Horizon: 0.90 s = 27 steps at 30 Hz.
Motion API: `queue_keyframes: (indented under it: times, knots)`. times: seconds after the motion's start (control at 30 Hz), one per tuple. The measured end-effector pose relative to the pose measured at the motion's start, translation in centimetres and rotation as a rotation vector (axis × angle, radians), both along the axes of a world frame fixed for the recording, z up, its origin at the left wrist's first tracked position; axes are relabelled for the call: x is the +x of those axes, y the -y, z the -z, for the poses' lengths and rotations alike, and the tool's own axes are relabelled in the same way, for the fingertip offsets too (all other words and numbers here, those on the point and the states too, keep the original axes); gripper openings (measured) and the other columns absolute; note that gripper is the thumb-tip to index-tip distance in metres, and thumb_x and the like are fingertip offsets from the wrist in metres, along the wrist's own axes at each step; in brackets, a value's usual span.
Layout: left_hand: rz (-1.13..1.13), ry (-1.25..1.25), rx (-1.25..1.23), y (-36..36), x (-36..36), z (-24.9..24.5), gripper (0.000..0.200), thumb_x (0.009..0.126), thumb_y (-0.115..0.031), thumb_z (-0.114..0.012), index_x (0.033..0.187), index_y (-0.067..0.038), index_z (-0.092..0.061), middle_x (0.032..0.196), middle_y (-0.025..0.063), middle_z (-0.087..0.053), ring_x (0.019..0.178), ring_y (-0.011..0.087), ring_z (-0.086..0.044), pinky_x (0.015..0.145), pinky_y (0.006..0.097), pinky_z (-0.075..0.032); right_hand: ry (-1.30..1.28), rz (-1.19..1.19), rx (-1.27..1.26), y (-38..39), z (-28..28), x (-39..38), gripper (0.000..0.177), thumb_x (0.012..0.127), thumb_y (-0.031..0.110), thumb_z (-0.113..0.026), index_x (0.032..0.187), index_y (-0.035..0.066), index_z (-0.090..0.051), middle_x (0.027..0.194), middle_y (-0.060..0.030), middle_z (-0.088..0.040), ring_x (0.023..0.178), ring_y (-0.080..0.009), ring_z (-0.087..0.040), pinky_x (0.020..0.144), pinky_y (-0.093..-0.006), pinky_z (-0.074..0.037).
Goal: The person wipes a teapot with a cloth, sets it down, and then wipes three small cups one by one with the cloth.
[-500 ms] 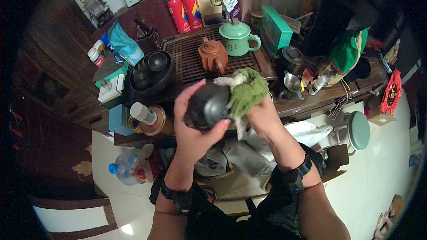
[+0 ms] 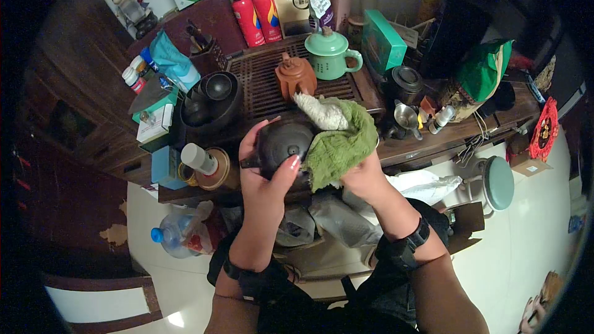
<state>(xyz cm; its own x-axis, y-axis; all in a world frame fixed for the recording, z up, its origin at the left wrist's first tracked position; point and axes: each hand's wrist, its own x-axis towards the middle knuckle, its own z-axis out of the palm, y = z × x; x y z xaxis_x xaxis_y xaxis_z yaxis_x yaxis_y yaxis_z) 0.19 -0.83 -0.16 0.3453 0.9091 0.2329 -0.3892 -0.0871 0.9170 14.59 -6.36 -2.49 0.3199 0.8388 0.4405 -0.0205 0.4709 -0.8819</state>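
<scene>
A dark round teapot (image 2: pixel 286 142) with a lid knob and a short spout pointing left is held up over the table's front edge. My left hand (image 2: pixel 263 182) wraps round its left and lower side, thumb on top near the lid. In my right hand (image 2: pixel 365 173) is a green cloth (image 2: pixel 346 148) with a whitish part, pressed against the teapot's right side; the cloth hides most of those fingers. Just behind stands a brown clay teapot (image 2: pixel 296 77) on the slatted tea tray (image 2: pixel 257 71), beside a green lidded mug (image 2: pixel 328 55).
A black bowl holding small dark cups (image 2: pixel 213 108) sits at the left, near a white-capped container (image 2: pixel 199 158). To the right are a metal cup (image 2: pixel 406 116) and a dark lidded jar (image 2: pixel 405 82). Red canisters (image 2: pixel 266 12) stand at the back. A plastic bottle (image 2: pixel 179 235) is below.
The dark teapot has turned in my left hand, so its lid knob and spout now show. The green cloth has spread out and shifted down along its right side.
</scene>
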Motion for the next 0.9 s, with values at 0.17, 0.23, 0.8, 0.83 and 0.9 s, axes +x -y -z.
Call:
queue_keyframes:
  times: [0.17, 0.23, 0.8, 0.83, 0.9]
  knots:
    - [0.022, 0.112, -0.289, -0.2, -0.9, -1.7, 0.052, 0.074, -0.009, -0.057, 0.122, -0.005, -0.037, 0.111, 0.0123, -0.05, 0.098, 0.021, -0.054, 0.084, 0.0357, -0.048, 0.617, 0.255, 0.025, -0.2, 0.9, 0.5, 0.062, 0.066, 0.007, -0.069, 0.121, 0.0, -0.04, 0.12, -0.0154, -0.046, 0.116, -0.0296, -0.041, 0.101, -0.038, -0.028]
    - [0.046, 0.203, -0.287, -0.3, -1.3, -2.2, 0.054, 0.073, -0.008, -0.057, 0.123, -0.004, -0.036, 0.111, 0.0121, -0.051, 0.098, 0.0214, -0.054, 0.084, 0.0357, -0.048, 0.322, 0.14, -0.036, -0.3, 1.1, 0.9, 0.062, 0.067, 0.008, -0.069, 0.122, 0.0, -0.04, 0.119, -0.0151, -0.046, 0.114, -0.0295, -0.043, 0.099, -0.0383, -0.03]
    - [0.063, 0.206, -0.365, 0.1, -0.9, -2.1, 0.049, 0.077, -0.006, -0.056, 0.121, -0.003, -0.036, 0.111, 0.0101, -0.049, 0.102, 0.0195, -0.051, 0.087, 0.0314, -0.045, 0.274, 0.179, -0.015, -0.6, -1.1, 0.2, 0.055, 0.067, 0.004, -0.068, 0.116, -0.001, -0.045, 0.11, -0.0091, -0.053, 0.1, -0.0162, -0.051, 0.089, -0.0307, -0.04]
    - [0.021, 0.125, -0.248, 0.1, -0.9, -1.8, 0.049, 0.077, -0.006, -0.056, 0.122, -0.003, -0.037, 0.111, 0.0101, -0.05, 0.101, 0.0196, -0.052, 0.088, 0.032, -0.044, 0.296, 0.18, -0.016, -0.7, -0.7, 0.3, 0.055, 0.067, 0.004, -0.067, 0.116, -0.001, -0.044, 0.11, -0.0091, -0.053, 0.101, -0.0162, -0.051, 0.089, -0.0304, -0.04]
    - [-0.066, -0.034, -0.016, 0.4, -0.7, -1.2, 0.048, 0.078, -0.006, -0.055, 0.123, -0.002, -0.038, 0.111, 0.0102, -0.052, 0.098, 0.0199, -0.054, 0.089, 0.033, -0.043, 0.206, 0.19, -0.062, -0.9, -0.3, 0.1, 0.054, 0.068, 0.003, -0.066, 0.117, -0.002, -0.044, 0.111, -0.0091, -0.052, 0.102, -0.0158, -0.05, 0.089, -0.0301, -0.039]
